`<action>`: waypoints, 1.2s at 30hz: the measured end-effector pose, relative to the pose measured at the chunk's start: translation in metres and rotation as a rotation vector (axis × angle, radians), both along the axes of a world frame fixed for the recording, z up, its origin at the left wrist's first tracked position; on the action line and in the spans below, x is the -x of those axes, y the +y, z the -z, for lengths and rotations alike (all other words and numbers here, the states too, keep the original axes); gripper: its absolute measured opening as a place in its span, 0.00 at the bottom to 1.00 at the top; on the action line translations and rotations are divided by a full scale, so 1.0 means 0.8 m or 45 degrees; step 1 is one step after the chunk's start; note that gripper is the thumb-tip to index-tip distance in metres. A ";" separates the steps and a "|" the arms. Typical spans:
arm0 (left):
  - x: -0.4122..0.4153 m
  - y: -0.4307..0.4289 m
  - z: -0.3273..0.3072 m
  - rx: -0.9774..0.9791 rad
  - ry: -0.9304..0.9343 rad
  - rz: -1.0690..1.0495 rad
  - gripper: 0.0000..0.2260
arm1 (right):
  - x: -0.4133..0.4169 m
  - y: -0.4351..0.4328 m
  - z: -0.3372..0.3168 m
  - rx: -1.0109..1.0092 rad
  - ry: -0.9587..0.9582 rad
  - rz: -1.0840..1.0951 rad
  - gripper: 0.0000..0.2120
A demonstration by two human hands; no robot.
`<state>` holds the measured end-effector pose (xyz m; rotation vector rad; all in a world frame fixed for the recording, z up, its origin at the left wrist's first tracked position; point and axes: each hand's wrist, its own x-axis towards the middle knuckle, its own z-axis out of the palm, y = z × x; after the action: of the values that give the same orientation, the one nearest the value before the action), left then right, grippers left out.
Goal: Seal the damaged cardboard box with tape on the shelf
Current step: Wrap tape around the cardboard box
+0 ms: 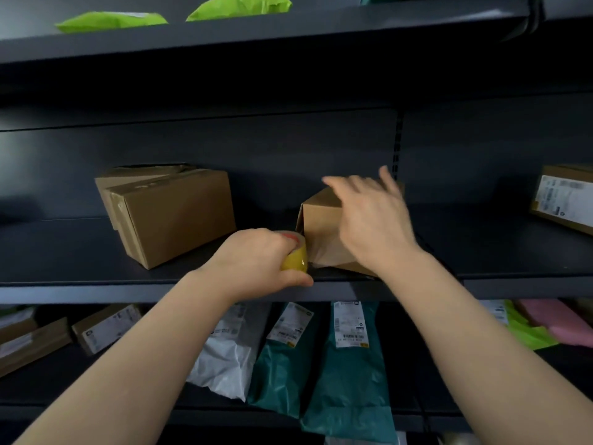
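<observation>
The left grip curls round the tape roll just left of the box; the right grip spreads open over its top.

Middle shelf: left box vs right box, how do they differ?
The left box stands untouched; the right box has the right hand over it, and the left hand holds a tape roll at its near edge. The left box looks larger than the right box. Both are plain brown cardboard.
</observation>
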<state>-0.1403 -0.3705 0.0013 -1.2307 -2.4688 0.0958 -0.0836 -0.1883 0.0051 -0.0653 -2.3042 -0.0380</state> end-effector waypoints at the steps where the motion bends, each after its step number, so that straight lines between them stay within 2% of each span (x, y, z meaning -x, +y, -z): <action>1: -0.002 0.004 -0.001 0.002 -0.012 -0.003 0.22 | 0.006 -0.013 -0.001 0.000 -0.061 0.027 0.28; 4: 0.002 0.008 0.003 -0.004 -0.003 -0.031 0.25 | 0.023 -0.024 0.010 0.034 -0.127 0.088 0.22; 9: 0.007 0.005 0.001 -0.138 0.016 -0.094 0.29 | 0.019 -0.003 0.023 0.086 0.145 0.009 0.25; 14: 0.005 -0.006 -0.018 -0.098 0.161 -0.271 0.32 | 0.005 0.013 0.021 0.128 0.153 -0.010 0.22; 19: 0.013 -0.021 -0.014 0.088 -0.307 -0.106 0.24 | 0.000 0.037 0.021 0.217 0.185 -0.135 0.16; 20: 0.016 -0.025 -0.012 0.098 -0.271 -0.110 0.27 | -0.002 0.041 0.022 0.213 0.190 -0.148 0.16; 23: 0.020 -0.025 -0.011 0.073 0.180 -0.154 0.36 | -0.004 0.044 0.024 0.225 0.198 -0.175 0.15; 24: 0.017 -0.022 -0.011 0.054 0.245 -0.154 0.37 | -0.004 0.045 0.023 0.248 0.203 -0.193 0.15; 28: 0.003 -0.008 0.003 0.130 0.228 -0.042 0.36 | -0.005 0.045 0.016 0.310 0.209 -0.176 0.12; 31: -0.002 -0.006 0.012 0.116 0.238 -0.018 0.34 | -0.006 0.017 0.001 0.136 0.122 0.021 0.16; 34: -0.003 -0.005 0.015 0.060 0.212 -0.003 0.34 | -0.001 -0.018 -0.018 0.148 -0.160 -0.151 0.21; 36: -0.003 -0.004 0.016 0.040 0.192 0.000 0.34 | 0.007 -0.027 -0.016 0.034 -0.416 -0.205 0.20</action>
<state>-0.1380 -0.3736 -0.0114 -1.1907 -2.3460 0.2204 -0.0895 -0.2100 0.0177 0.1217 -2.6286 0.0697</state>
